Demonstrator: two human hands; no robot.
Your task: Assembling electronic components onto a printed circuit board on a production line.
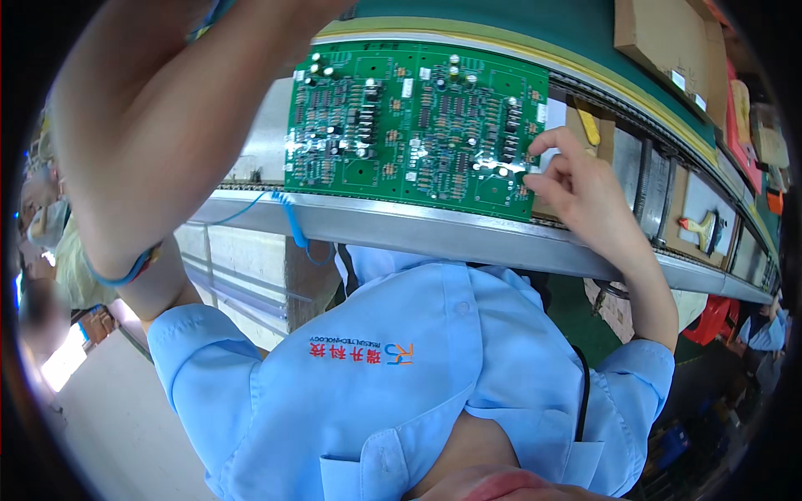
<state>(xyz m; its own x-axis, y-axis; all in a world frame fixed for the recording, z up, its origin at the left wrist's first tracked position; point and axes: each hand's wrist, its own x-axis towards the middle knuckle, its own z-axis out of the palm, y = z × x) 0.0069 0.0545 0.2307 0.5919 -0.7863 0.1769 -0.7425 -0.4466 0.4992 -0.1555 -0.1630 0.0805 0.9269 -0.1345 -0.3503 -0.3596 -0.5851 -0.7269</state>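
A large green circuit board (399, 171), made up of two like halves, lies across the metal rails of a conveyor in front of me. Capacitors, resistors, chips and rows of pins crowd its face. My right hand (581, 188) is at the board's right edge, with thumb and forefinger bent and their tips apart, at or just beside that edge. No part shows between those fingertips. Over the left end of the board my left forearm (192, 117) stretches up and away. The left hand itself lies beyond the top of the picture.
A blue coiled cord (288, 219) hangs over the near metal rail (376, 224). At the far right are a cardboard box (672, 46), a yellow-handled tool (587, 125) and a brush (708, 230). A red stool (713, 320) stands below. Other people are blurred at both sides.
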